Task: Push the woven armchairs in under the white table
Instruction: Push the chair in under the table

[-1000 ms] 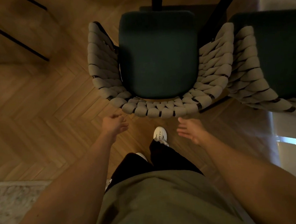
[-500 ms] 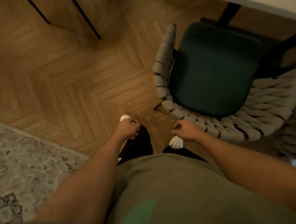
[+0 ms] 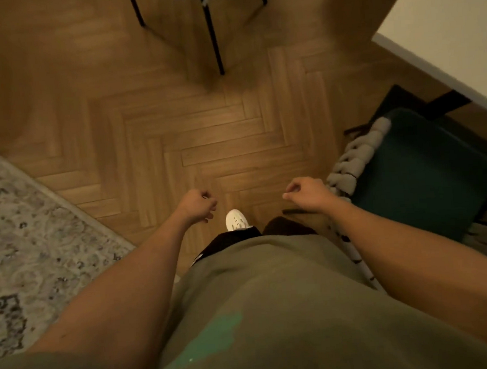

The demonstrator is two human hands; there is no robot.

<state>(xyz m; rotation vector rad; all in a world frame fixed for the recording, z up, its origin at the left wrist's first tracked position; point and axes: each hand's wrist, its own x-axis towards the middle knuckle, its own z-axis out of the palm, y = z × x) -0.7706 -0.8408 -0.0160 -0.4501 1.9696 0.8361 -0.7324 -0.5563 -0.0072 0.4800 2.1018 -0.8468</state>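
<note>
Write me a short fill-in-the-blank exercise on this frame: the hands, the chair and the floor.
1. The woven armchair has a dark ____ seat cushion.
2. Neither the left hand nor the right hand holds anything; both hang loosely ____.
3. The patterned rug lies on the person's ____ side.
4. The white table stands on the person's ____ side.

Missing words: green; curled; left; right

Armchair (image 3: pixel 426 177) right, partly under table (image 3: pixel 454 40); rug (image 3: pixel 24 243) left.
</note>
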